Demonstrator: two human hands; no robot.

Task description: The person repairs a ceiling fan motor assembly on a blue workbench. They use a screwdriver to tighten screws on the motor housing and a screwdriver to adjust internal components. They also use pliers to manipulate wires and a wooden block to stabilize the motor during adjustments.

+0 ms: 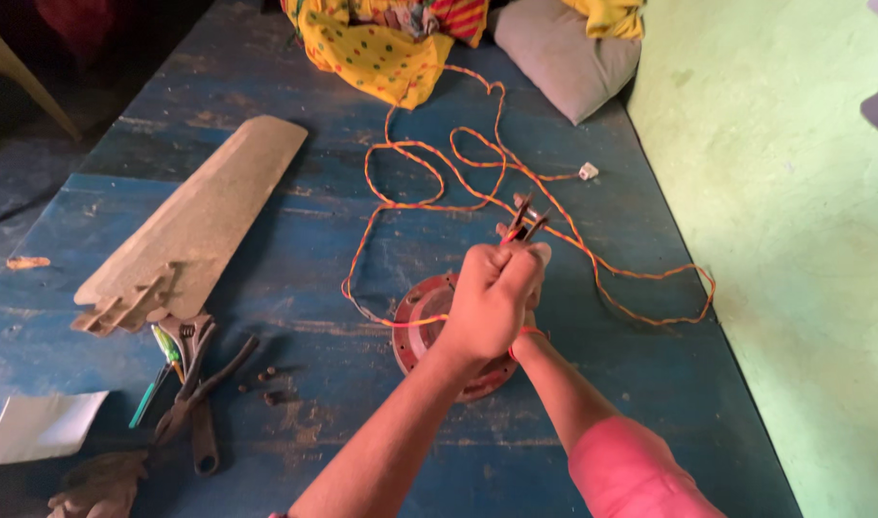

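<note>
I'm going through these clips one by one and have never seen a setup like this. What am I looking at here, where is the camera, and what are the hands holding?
There is no machine here: a person works with two bare hands, and the one picture comes from a camera on that person's head, looking down at a blue painted table.

The left hand and the right hand are closed together around a pair of pliers, gripping an orange twisted wire that loops across the table. Just under the hands sits a round red motor housing.

To the left lie a fan blade, an adjustable wrench, a green screwdriver, a few loose bolts, a white sheet and a glove. At the far end are a yellow cloth and a grey pillow.
</note>
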